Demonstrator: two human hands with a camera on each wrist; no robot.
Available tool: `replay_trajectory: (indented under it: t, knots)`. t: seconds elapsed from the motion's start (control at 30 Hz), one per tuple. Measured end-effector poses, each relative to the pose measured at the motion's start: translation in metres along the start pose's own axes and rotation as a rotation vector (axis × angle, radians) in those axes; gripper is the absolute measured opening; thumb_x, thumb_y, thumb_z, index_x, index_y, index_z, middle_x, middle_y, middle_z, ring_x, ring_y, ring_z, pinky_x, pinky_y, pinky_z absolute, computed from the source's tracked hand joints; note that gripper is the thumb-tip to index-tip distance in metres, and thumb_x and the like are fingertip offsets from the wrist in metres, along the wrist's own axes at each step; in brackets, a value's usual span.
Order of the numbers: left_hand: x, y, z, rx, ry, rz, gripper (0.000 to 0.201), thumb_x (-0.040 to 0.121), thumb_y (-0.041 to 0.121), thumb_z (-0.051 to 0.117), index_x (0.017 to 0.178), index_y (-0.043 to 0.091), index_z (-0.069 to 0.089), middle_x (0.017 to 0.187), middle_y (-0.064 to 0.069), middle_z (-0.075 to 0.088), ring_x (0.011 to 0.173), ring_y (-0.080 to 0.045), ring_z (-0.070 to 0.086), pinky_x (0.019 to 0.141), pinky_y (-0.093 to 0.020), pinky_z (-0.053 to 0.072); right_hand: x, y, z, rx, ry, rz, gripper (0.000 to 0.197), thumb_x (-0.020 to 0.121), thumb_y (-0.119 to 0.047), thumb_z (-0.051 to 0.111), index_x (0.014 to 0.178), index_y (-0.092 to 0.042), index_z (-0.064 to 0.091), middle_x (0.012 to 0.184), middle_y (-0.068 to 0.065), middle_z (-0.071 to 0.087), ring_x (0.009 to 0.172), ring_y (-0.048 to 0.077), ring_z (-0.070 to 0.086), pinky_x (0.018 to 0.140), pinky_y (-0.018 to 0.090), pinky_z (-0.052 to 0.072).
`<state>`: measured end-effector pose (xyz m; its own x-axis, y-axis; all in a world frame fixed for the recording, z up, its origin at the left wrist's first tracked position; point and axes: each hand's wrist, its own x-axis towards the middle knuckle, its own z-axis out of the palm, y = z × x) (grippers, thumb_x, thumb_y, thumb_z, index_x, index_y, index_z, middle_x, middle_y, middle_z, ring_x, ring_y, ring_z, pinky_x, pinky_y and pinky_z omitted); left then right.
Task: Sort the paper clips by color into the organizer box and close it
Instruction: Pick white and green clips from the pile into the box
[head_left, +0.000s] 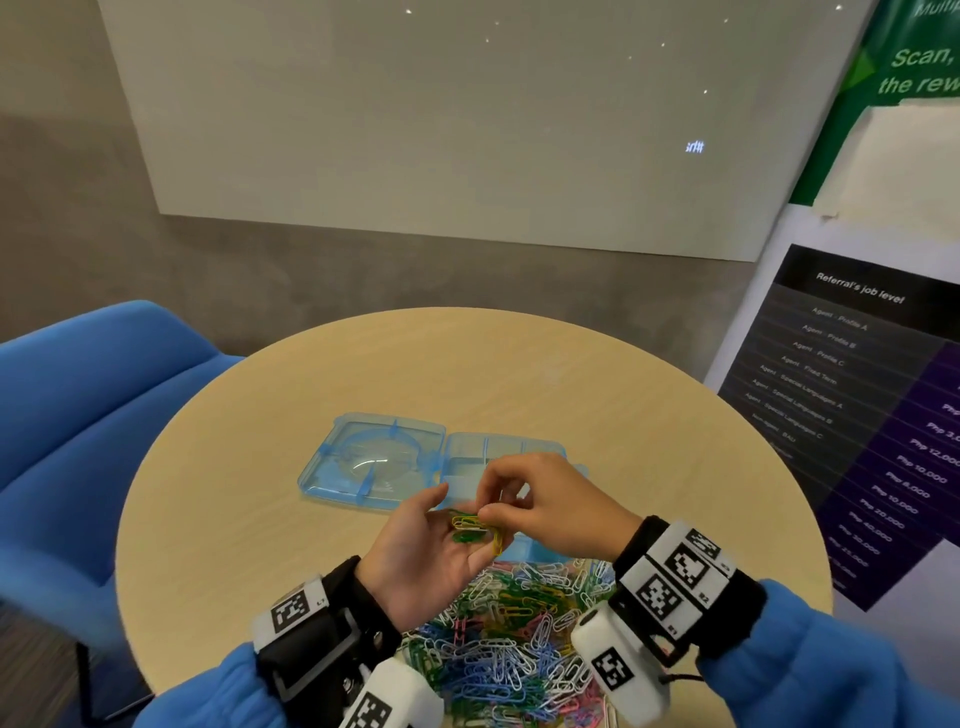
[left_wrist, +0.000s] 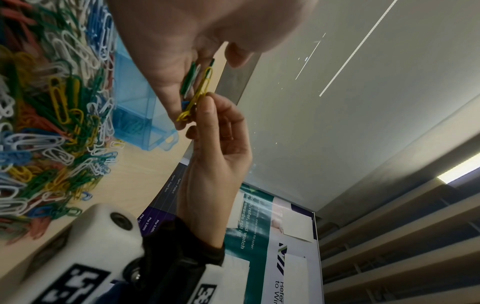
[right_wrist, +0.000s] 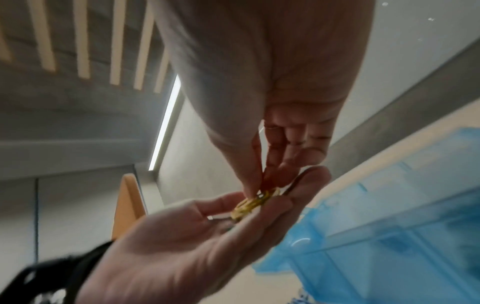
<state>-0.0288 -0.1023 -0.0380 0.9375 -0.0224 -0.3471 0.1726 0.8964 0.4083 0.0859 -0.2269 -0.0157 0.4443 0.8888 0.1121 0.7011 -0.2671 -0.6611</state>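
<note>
Here, at frame centre, the right hand (head_left: 550, 506) pinches thin yellow wire clips (head_left: 480, 527) from the open, cupped left hand (head_left: 426, 556).

Mixed-colour paper clips (head_left: 511, 639) heaped before the open, translucent blue organizer box (head_left: 441, 467); some yellow-green ones (head_left: 475, 527) held above.

Office meeting room; whiteboard (head_left: 441, 119); referral poster (head_left: 852, 415); round table (head_left: 363, 374); blue chair (head_left: 78, 395)
</note>
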Motion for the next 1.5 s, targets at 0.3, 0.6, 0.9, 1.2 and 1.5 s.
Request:
replay_trajectory:
  t: [0.3, 0.6, 0.9, 1.2, 1.5]
  knots:
    - [0.007, -0.006, -0.003, 0.015, 0.008, -0.015, 0.049, 0.104, 0.022, 0.031, 0.133, -0.015, 0.043, 0.123, -0.032, 0.059, 0.106, -0.042, 0.064, 0.084, -0.047, 0.053, 0.006, 0.003, -0.010, 0.283, 0.091, 0.122, 0.007, 0.082, -0.009, 0.075, 0.087, -0.004, 0.072, 0.073, 0.008, 0.071, 0.067, 0.015, 0.069, 0.062, 0.026, 0.053]
    - [0.005, 0.017, -0.008, -0.132, 0.096, 0.137, 0.038, 0.103, 0.016, 0.030, 0.112, -0.009, 0.057, 0.108, -0.023, 0.067, 0.097, -0.031, 0.065, 0.070, -0.040, 0.057, 0.021, 0.011, -0.024, 0.440, 0.400, 0.226, 0.004, 0.083, 0.002, 0.071, 0.087, 0.001, 0.070, 0.081, 0.020, 0.069, 0.074, 0.028, 0.071, 0.070, 0.029, 0.059]
    - [-0.001, 0.042, -0.010, -0.189, 0.139, 0.211, 0.034, 0.103, 0.020, 0.030, 0.100, 0.000, 0.058, 0.090, -0.010, 0.058, 0.079, -0.020, 0.056, 0.071, -0.023, 0.046, 0.029, 0.015, 0.001, 0.469, 0.329, 0.287, 0.007, 0.080, 0.006, 0.072, 0.086, 0.004, 0.069, 0.080, 0.019, 0.069, 0.075, 0.031, 0.073, 0.072, 0.034, 0.061]
    - [0.001, 0.032, -0.010, -0.202, 0.145, 0.187, 0.042, 0.104, 0.027, 0.033, 0.114, -0.007, 0.056, 0.109, -0.022, 0.064, 0.103, -0.032, 0.061, 0.095, -0.036, 0.049, 0.031, 0.017, -0.001, -0.185, 0.154, 0.282, 0.013, 0.087, -0.010, 0.065, 0.094, -0.014, 0.076, 0.091, 0.002, 0.073, 0.082, 0.010, 0.065, 0.071, 0.012, 0.046]
    - [0.000, 0.023, -0.009, -0.201, 0.064, 0.168, 0.062, 0.102, 0.041, 0.032, 0.134, -0.011, 0.044, 0.130, -0.029, 0.055, 0.115, -0.036, 0.057, 0.096, -0.040, 0.045, 0.015, -0.019, 0.007, -0.097, 0.067, -0.161, 0.017, 0.086, -0.016, 0.069, 0.094, -0.032, 0.069, 0.084, -0.002, 0.063, 0.075, 0.008, 0.054, 0.063, 0.008, 0.039]
